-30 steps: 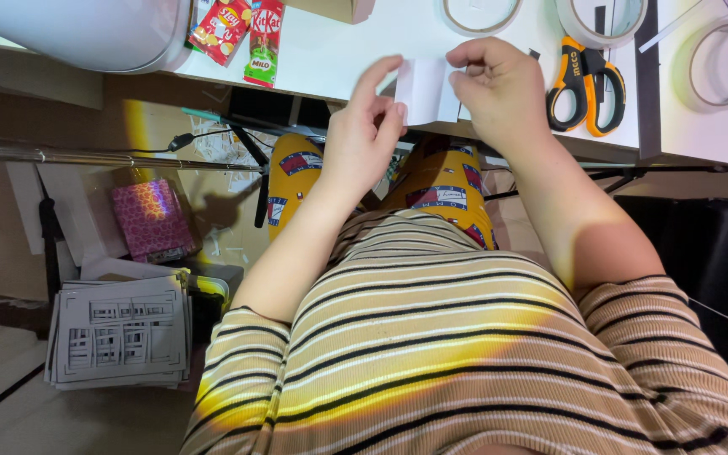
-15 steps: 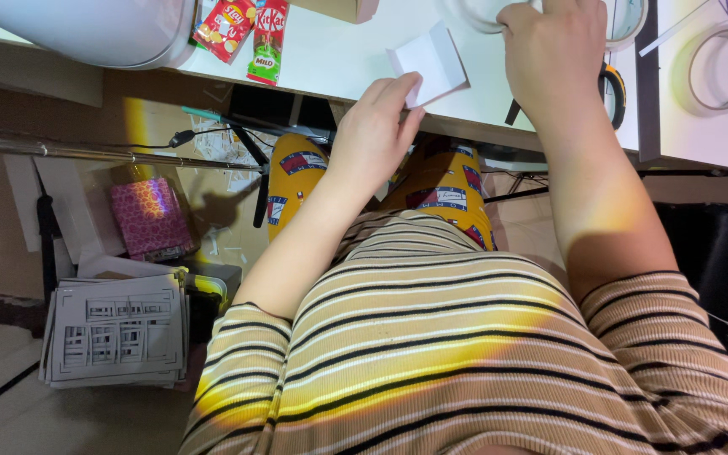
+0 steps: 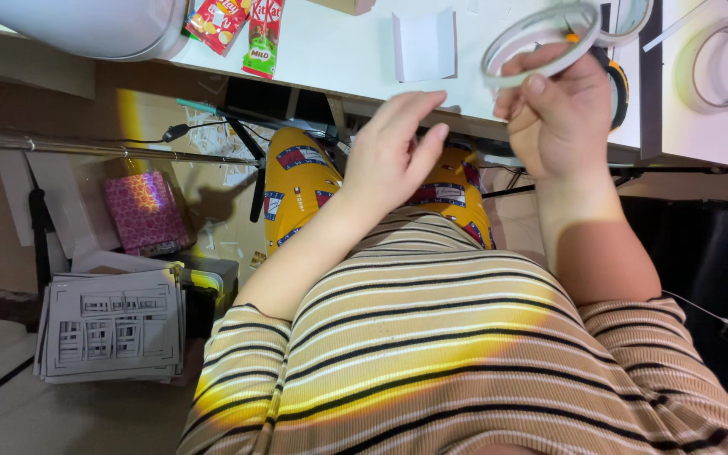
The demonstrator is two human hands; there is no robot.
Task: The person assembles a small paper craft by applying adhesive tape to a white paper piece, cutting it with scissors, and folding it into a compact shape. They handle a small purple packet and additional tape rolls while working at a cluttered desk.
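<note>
- The right hand is closed around a roll of clear tape, its fingers curled on the lower edge of the ring and holding it tilted just above the white counter.
- The left hand holds nothing: its fingers are spread loosely, with the tips near the front edge of the counter and close to the tape hand but not touching it.
- A small folded white paper lies flat on the counter, just left of the lifted roll and beyond the left hand; neither hand is on it.
- Judging by this, the paper piece looks folded and set down, while the taping looks barely begun: the roll is up, yet I see no strip pulled from it and no tape on the paper.
- What seems left is drawing out a length, cutting it and fixing it to the paper.
- Scissors with orange and black handles lie on the counter mostly hidden behind the right hand.
- More tape rolls sit at the far right of the counter, and 2 snack packets lie at its left.
- A stack of printed sheets rests on the floor below.
</note>
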